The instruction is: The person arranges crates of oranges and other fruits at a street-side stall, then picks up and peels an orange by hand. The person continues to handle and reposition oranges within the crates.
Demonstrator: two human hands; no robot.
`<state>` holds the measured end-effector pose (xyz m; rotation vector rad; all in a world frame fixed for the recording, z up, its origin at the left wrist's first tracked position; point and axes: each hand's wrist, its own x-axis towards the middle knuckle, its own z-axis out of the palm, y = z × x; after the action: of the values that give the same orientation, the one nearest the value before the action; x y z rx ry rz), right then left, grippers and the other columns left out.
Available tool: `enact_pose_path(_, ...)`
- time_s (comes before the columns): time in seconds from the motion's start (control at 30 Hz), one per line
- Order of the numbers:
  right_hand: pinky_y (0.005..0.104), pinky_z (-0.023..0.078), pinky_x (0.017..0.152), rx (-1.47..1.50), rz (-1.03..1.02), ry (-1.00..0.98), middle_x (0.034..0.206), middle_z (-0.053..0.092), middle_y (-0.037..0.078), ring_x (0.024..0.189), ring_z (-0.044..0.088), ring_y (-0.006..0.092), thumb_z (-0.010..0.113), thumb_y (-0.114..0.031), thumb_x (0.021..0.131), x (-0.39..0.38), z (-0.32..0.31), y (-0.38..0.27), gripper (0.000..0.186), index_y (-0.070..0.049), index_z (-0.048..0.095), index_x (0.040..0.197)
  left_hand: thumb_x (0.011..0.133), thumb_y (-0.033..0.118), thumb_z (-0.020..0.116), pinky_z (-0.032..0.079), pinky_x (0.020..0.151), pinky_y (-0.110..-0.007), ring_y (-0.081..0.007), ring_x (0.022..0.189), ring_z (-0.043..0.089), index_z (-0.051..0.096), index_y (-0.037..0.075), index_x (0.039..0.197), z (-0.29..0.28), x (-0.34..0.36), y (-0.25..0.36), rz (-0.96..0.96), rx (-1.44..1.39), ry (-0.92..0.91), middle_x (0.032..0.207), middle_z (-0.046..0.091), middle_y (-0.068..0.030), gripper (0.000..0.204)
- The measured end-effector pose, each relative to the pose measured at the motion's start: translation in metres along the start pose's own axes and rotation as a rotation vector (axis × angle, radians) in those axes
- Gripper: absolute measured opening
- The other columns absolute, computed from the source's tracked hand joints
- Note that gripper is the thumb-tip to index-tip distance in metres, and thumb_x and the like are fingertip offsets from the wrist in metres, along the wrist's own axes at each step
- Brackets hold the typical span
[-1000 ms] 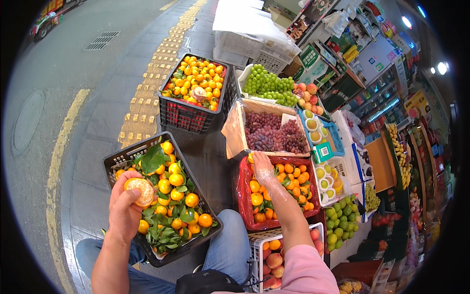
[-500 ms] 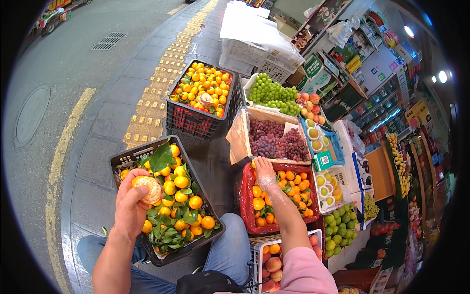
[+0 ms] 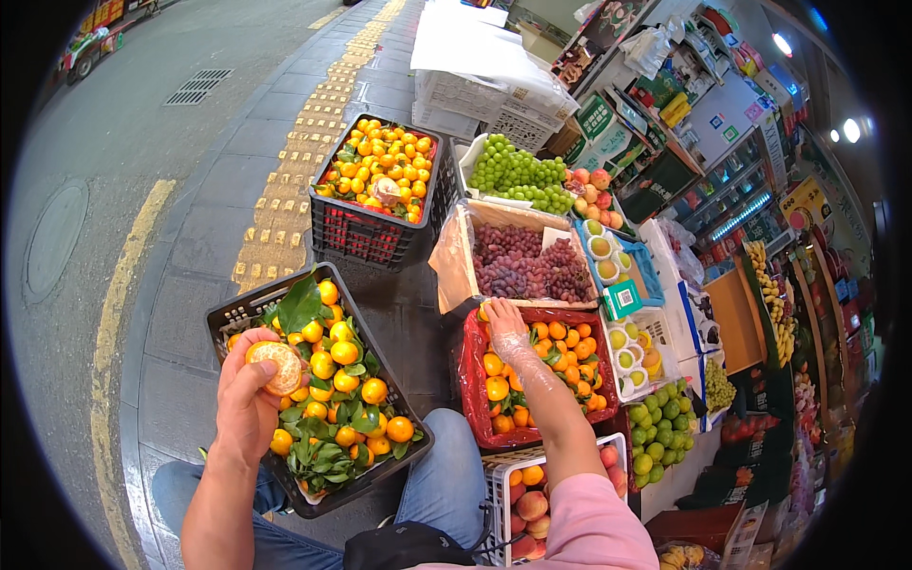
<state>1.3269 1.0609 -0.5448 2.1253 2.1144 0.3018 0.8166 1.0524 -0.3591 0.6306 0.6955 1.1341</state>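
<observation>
My left hand (image 3: 242,399) is closed round a peeled tangerine (image 3: 279,369) above a black crate (image 3: 225,313) of leafy tangerines (image 3: 344,353). My right hand (image 3: 505,337) reaches to the far left corner of a crate lined with red plastic (image 3: 470,388) and filled with orange citrus (image 3: 570,375). Its fingers are bent together, with a bit of yellow showing by the fingertips; what they grip is hidden. Whitish, wrinkled film covers the back of that hand and wrist.
A stacked crate of small oranges (image 3: 375,166), green grapes (image 3: 518,171), red grapes (image 3: 522,261), limes (image 3: 660,432) and peaches (image 3: 532,513) surround me. Shop shelves (image 3: 722,209) stand at right. A road (image 3: 114,152) with a vehicle (image 3: 84,66) runs along the left.
The whole view has shifted slightly back and forth. Both my hands stay at the same crates, the left still holding the peeled tangerine.
</observation>
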Motion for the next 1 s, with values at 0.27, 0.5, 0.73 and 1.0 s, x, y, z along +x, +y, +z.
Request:
enact_pose_path(0.27, 0.047, 0.032, 0.117, 0.207, 0.113, 0.169, 0.145, 0.049, 0.022, 0.139, 0.042, 0.0384, 0.071, -0.026, 0.086, 0.003, -0.018, 0.011, 0.063, -0.001, 0.051, 0.14, 0.084, 0.016, 0.059, 0.059, 0.084, -0.038, -0.0229, 0.095, 0.066, 0.052, 0.006, 0.118, 0.0, 0.001, 0.006, 0.019, -0.026, 0.024, 0.102, 0.063, -0.012, 0.037)
enact_pose_path(0.5, 0.0444, 0.046, 0.102, 0.67, 0.561, 0.584, 0.119, 0.064, 0.023, 0.113, 0.059, 0.0393, 0.07, -0.023, 0.089, 0.031, -0.051, 0.014, 0.042, 0.002, 0.063, 0.122, 0.089, 0.02, 0.061, 0.055, 0.093, -0.041, -0.0276, 0.105, 0.066, 0.053, 0.003, 0.126, -0.014, 0.004, 0.032, 0.132, -0.112, 0.202, 0.11, 0.064, -0.0149, 0.042)
enact_pose_path(0.73, 0.0404, 0.053, 0.087, 0.984, 0.014, 0.248, 0.1, 0.07, 0.018, 0.096, 0.067, 0.0354, 0.067, -0.015, 0.089, 0.05, -0.069, -0.16, 0.02, -0.001, 0.07, 0.103, 0.086, 0.017, 0.063, 0.054, 0.095, -0.044, -0.0315, 0.104, 0.065, 0.051, 0.0, 0.126, -0.03, 0.008, 0.057, 0.196, -0.224, 0.247, 0.11, 0.064, -0.0188, 0.045)
enact_pose_path(1.0, 0.043, 0.051, 0.088, 0.931, -0.672, 0.067, 0.108, 0.063, 0.013, 0.104, 0.061, 0.0332, 0.066, -0.012, 0.085, 0.046, -0.059, -0.392, 0.026, -0.006, 0.065, 0.111, 0.089, 0.016, 0.061, 0.055, 0.094, -0.046, -0.0316, 0.103, 0.065, 0.053, 0.002, 0.125, -0.04, 0.002, 0.06, 0.198, -0.246, 0.29, 0.11, 0.065, -0.0172, 0.04)
